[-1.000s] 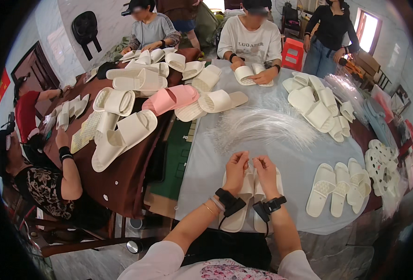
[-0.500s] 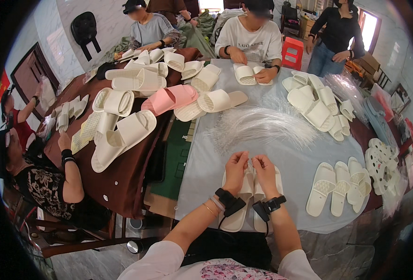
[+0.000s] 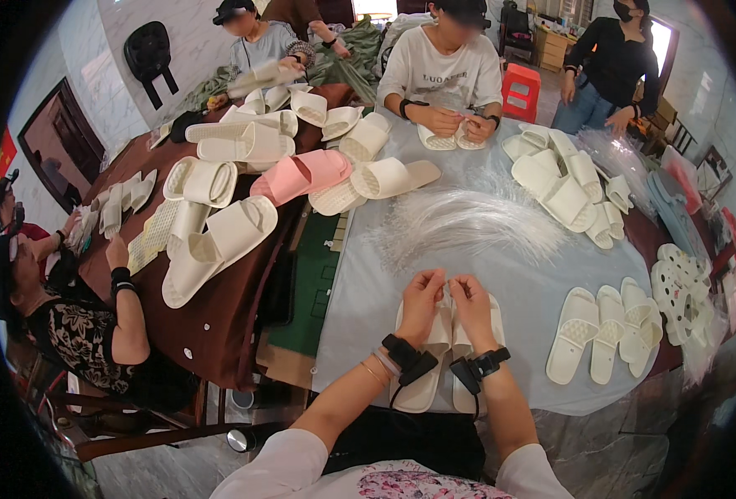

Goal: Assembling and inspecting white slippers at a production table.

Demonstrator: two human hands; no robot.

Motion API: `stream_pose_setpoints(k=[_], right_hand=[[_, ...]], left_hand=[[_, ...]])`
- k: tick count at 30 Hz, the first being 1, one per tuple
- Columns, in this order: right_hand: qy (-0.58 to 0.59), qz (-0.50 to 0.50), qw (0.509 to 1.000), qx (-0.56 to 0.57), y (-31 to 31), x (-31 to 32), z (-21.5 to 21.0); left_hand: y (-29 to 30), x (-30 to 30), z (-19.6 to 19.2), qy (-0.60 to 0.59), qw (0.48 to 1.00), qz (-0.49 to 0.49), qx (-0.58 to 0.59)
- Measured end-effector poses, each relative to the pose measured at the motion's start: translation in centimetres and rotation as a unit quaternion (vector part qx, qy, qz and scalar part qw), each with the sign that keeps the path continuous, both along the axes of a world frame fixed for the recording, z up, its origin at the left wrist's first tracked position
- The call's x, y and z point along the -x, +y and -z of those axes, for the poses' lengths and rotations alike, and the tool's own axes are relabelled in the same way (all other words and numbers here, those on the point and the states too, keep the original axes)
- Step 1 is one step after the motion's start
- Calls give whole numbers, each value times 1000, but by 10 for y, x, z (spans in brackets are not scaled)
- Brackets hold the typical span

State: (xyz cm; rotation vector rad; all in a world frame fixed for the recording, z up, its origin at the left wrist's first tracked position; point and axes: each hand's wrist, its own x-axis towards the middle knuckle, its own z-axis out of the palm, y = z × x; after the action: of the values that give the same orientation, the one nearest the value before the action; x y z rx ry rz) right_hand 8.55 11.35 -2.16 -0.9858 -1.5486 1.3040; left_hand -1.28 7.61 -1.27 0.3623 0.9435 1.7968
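A pair of white slippers (image 3: 439, 358) lies side by side on the pale grey table (image 3: 368, 283) right in front of me. My left hand (image 3: 422, 299) and my right hand (image 3: 470, 301) rest on top of them, fingertips pinched together over the toe ends, around something too small to make out. Each wrist carries a black band. Just beyond my hands spreads a heap of thin white plastic strands (image 3: 468, 220).
Finished white slippers (image 3: 609, 328) lie at my right, more (image 3: 563, 183) farther back. A big pile of white slippers and one pink pair (image 3: 301, 173) covers the brown table at left. Other people sit across and at left. Stacked white insoles (image 3: 676, 287) lie at the right edge.
My hands stay on the slipper pair with only small finger movement. The person at far left has shifted slightly.
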Motion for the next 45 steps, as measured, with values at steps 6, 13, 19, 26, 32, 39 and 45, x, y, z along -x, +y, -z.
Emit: stream_pose_setpoints(k=[6,13,19,26,32,39,45], right_hand=[[4,3,1000,16,1,-3,-1],[-2,8,1000,-4,0,0,-1],[0,-13,1000,-7,-2,0,-3],[-5,-6,1000,-3,0,-2,-1],[-7,-5,1000,-11,-1,-1,-3],[-19,0,1000,-6,-1,-2,-3],[-10,0,1000,1,-2,-2,-5]], left_hand=[[0,-1,1,6,1000,9,-1],[0,1,3,21,999,20,-13],[-3,0,-2,-23,1000,-20,2],[0,1,2,-20,999,23,-21],[0,1,2,0,999,39,-23],[-2,0,-2,-33,999,-9,-2],[0,1,3,-3,1000,23,-14]])
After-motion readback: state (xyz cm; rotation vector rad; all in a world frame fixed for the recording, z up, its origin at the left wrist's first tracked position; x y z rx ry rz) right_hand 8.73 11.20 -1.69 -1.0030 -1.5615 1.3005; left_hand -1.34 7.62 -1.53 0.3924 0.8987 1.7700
